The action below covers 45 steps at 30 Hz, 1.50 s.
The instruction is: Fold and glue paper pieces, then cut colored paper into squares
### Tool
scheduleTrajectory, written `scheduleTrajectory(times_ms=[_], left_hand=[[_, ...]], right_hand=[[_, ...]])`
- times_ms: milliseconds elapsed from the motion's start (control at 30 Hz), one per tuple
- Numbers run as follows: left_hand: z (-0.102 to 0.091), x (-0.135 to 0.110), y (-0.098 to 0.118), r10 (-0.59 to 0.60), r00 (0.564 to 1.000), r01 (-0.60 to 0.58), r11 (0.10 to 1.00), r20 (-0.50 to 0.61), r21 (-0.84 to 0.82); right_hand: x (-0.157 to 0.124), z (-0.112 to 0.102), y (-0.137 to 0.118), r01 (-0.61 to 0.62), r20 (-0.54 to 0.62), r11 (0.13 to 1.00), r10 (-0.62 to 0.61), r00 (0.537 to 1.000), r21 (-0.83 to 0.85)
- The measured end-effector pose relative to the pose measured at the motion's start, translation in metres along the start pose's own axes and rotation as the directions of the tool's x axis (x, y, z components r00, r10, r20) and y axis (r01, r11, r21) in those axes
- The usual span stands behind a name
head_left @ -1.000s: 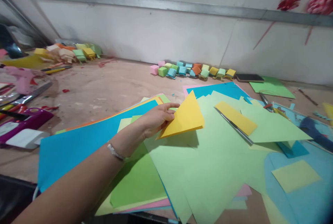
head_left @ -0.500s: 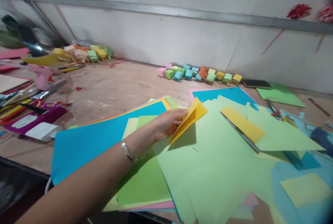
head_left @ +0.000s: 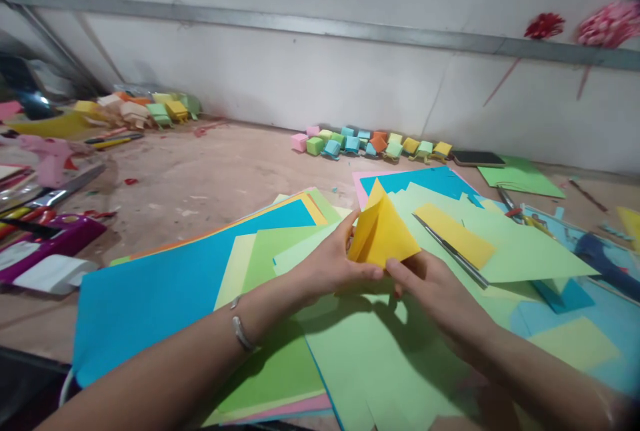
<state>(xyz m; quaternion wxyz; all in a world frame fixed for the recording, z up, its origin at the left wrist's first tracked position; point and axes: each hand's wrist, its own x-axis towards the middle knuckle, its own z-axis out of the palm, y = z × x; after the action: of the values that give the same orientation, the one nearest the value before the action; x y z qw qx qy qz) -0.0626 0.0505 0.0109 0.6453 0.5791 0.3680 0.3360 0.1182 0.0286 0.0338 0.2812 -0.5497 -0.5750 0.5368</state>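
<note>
A folded yellow paper (head_left: 383,233) is held up over a spread of coloured sheets. My left hand (head_left: 333,263) pinches its left lower edge, with a thin bracelet on the wrist. My right hand (head_left: 433,287) grips the paper's lower right corner with its fingertips. Beneath both hands lie light green sheets (head_left: 395,357), and a large blue sheet (head_left: 165,284) is to the left.
A row of small folded paper pieces (head_left: 373,141) lines the wall at the back, with more folded paper pieces (head_left: 145,107) at the far left. A yellow strip (head_left: 453,234) and a metal ruler (head_left: 450,251) lie right of the hands. Tools and a purple object (head_left: 47,244) crowd the left edge.
My right hand has come into view and taken hold of the yellow paper. My left hand has drawn the paper nearer and turned it upright.
</note>
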Motion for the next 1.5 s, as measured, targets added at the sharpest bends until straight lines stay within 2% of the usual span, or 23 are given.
scheduleTrajectory(times_ms=[33, 133, 200, 267, 367, 467, 700, 967, 1167, 1267, 1333, 1400, 1467, 1500], left_hand=[[0.002, -0.001, -0.001, -0.019, 1.0, 0.018, 0.999, -0.004, -0.048], [0.006, -0.004, -0.002, -0.144, 0.982, 0.103, 0.949, -0.12, -0.298], [0.007, -0.004, 0.001, -0.223, 0.953, 0.108, 0.883, -0.207, -0.457], [0.006, -0.001, 0.004, -0.28, 0.915, 0.087, 0.842, -0.292, -0.533], [0.002, 0.005, 0.003, -0.303, 0.86, 0.062, 0.861, -0.411, -0.504], [-0.004, 0.01, -0.003, -0.263, 0.827, 0.032, 0.905, -0.497, -0.425], [-0.008, 0.014, -0.013, -0.225, 0.813, 0.012, 0.929, -0.538, -0.37], [-0.007, 0.013, -0.009, -0.195, 0.792, -0.027, 0.936, -0.579, -0.352], [-0.008, 0.015, -0.013, -0.161, 0.779, -0.063, 0.941, -0.605, -0.332], [-0.012, 0.014, -0.007, -0.122, 0.784, -0.119, 0.933, -0.609, -0.34], [-0.019, 0.012, 0.002, -0.049, 0.776, -0.174, 0.942, -0.629, -0.288], [-0.027, 0.008, 0.014, 0.056, 0.761, -0.21, 0.964, -0.647, -0.164], [-0.037, 0.002, 0.029, 0.114, 0.775, -0.166, 0.986, -0.622, -0.025], [-0.041, -0.001, 0.037, 0.105, 0.804, -0.109, 0.994, -0.586, 0.029]], right_hand=[[0.002, 0.003, 0.0, -0.003, -0.054, 0.998, 0.007, 0.998, 0.065], [0.01, -0.001, 0.006, 0.053, -0.178, 0.973, -0.013, 0.984, 0.224], [0.021, -0.012, 0.011, 0.12, -0.232, 0.974, -0.074, 0.97, 0.192], [0.032, -0.027, 0.015, 0.19, -0.283, 0.979, -0.162, 0.945, 0.074], [0.045, -0.046, 0.02, 0.249, -0.325, 0.968, -0.243, 0.914, -0.025], [0.046, -0.055, 0.022, 0.273, -0.356, 0.96, -0.276, 0.893, -0.058], [0.042, -0.056, 0.025, 0.313, -0.4, 0.944, -0.33, 0.855, -0.108], [0.039, -0.059, 0.026, 0.347, -0.388, 0.922, -0.386, 0.837, -0.171], [0.035, -0.053, 0.024, 0.33, -0.354, 0.925, -0.377, 0.856, -0.188], [0.031, -0.061, 0.018, 0.31, -0.225, 0.932, -0.348, 0.91, -0.188], [0.028, -0.077, 0.015, 0.306, -0.11, 0.925, -0.336, 0.935, -0.225], [0.023, -0.098, 0.016, 0.295, -0.095, 0.871, -0.358, 0.929, -0.393], [0.019, -0.116, 0.023, 0.217, -0.128, 0.703, -0.404, 0.906, -0.678], [0.017, -0.121, 0.029, 0.168, -0.124, 0.595, -0.418, 0.9, -0.786]])
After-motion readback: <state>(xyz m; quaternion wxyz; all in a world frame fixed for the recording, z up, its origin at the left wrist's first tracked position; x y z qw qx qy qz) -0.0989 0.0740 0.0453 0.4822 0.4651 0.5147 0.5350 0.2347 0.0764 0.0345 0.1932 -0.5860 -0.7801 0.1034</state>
